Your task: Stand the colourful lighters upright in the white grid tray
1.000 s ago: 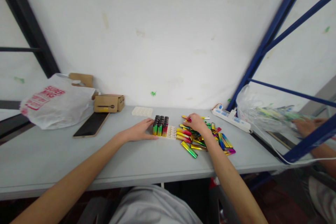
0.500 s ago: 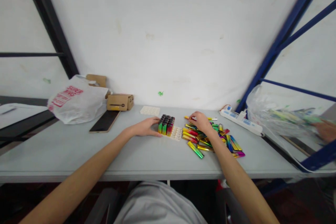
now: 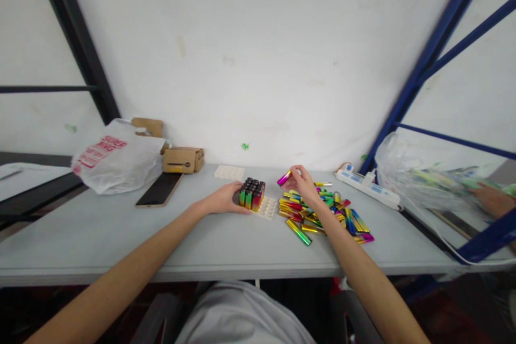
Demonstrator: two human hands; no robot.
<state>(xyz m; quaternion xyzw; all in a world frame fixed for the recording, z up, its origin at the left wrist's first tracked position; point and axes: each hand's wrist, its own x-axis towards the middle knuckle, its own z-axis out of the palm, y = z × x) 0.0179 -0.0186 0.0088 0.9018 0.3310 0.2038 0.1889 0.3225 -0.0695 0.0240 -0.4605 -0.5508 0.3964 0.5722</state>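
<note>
My left hand [image 3: 226,199] curves round the left side of a block of upright shiny lighter-like tubes [image 3: 252,194], thumb in front and fingers behind. Their tops are black, their sides green, red and gold. They stand on the left part of a cream tray [image 3: 267,208] with rows of round hollows; its right part shows bare. Raised over the table, my right hand [image 3: 301,180] pinches a purple-and-gold tube [image 3: 284,178] that tilts toward the tray. Below that hand spreads a loose pile of shiny coloured tubes [image 3: 299,231], partly hidden by my right forearm.
A second cream tray [image 3: 229,172] lies near the wall. Leftward are a dark phone [image 3: 159,190], a cardboard box [image 3: 183,160] and a white plastic bag [image 3: 121,158]. A power strip [image 3: 368,188] runs along the right, beside a blue frame. Beyond it shows another person's hand [image 3: 495,199].
My right hand has lifted off the pile, up and slightly left, with the purple-and-gold tube in its fingers. My left hand stays at the block of tubes. The camera view has shifted slightly.
</note>
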